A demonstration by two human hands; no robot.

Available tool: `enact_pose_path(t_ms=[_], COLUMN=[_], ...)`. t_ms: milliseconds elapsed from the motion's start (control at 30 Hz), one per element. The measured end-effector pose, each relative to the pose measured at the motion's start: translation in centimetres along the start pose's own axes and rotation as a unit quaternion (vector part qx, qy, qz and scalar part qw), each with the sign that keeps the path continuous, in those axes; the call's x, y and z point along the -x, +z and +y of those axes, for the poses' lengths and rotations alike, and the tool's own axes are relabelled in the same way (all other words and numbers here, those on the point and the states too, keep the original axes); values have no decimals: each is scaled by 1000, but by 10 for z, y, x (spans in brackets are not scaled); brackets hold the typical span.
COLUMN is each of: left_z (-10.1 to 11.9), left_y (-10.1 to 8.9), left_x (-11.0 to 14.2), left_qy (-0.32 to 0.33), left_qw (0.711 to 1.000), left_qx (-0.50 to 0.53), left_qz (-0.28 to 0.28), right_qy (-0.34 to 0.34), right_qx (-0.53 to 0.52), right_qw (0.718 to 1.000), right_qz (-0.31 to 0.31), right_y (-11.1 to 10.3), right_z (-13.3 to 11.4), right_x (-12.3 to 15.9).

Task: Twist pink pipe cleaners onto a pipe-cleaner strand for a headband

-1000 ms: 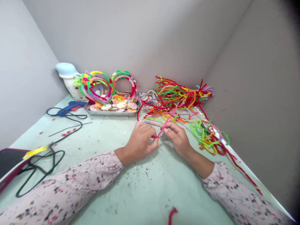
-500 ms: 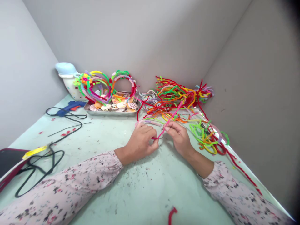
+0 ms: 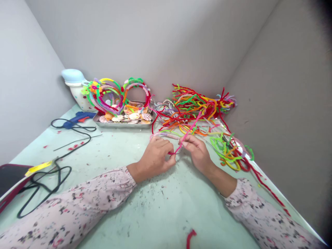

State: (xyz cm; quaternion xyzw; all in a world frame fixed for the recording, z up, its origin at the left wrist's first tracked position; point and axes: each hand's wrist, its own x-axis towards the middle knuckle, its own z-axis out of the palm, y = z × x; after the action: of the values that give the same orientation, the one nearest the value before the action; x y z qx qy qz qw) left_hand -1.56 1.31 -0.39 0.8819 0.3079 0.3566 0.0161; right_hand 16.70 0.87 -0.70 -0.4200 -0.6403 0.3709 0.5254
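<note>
A pale green table [image 3: 109, 148] fills the lower part of the view, boxed in by grey walls [image 3: 145, 41] that meet in a corner behind it. It's flecked w/ dark & red bits. Along the back right, a big tangled heap of multicolored pipe cleaners [image 3: 192, 107] spills down the R side. Back left, colorful pipe-cleaner hoops [image 3: 116, 93] stand upright, leaning over a metal tray [image 3: 121, 126] of seashells [image 3: 132, 116]. Beside them is a white spotted pot w/ pale blue lid [image 3: 74, 83]. Nearer the L edge lie a dark tablet w/ red edge [image 3: 10, 180], a looped black cord [image 3: 38, 193] & a blue glue gun [image 3: 75, 121].

Both forearms reach in from the bottom in floral sleeves [image 3: 70, 204]. Above the table & just in front of the heap, the L hand [image 3: 155, 159] & R hand [image 3: 198, 154] are curled, fingertips nearly meeting. Each pinches a pink pipe cleaner [image 3: 190, 129], which angles up toward the heap. A pale pink band [image 3: 166, 136] runs under the L fingers. A short red pipe-cleaner piece [image 3: 190, 238] lies near the bottom edge.
</note>
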Motion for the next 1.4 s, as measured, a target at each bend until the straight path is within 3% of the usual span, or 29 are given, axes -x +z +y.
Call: enact_pose_path(t_ms=[333, 700, 967, 1167, 1267, 1400], left_z=[0, 2, 3, 5, 7, 7], left_y=[0, 1, 0, -3, -6, -11], left_x=[-1, 1, 0, 0, 0, -1], left_qy=[7, 25, 22, 30, 25, -25], left_qw=[1000, 999, 999, 999, 999, 993], left_qx=[-8, -2, -8, 20, 36, 52], left_qz=[-15, -36, -35, -11, 30, 107], right_qy=[-7, 4, 12, 44, 70, 89], right_qx=[-40, -169, -237, -308, -306, -251], right_qw=[999, 986, 960, 905, 881, 902], right_qz=[-5, -8, 146, 292, 354, 341], right_y=[1, 2, -1, -13, -18, -17], right_z=[2, 10, 9, 16, 20, 25], right_x=[-1, -4, -15, -23, -27, -26])
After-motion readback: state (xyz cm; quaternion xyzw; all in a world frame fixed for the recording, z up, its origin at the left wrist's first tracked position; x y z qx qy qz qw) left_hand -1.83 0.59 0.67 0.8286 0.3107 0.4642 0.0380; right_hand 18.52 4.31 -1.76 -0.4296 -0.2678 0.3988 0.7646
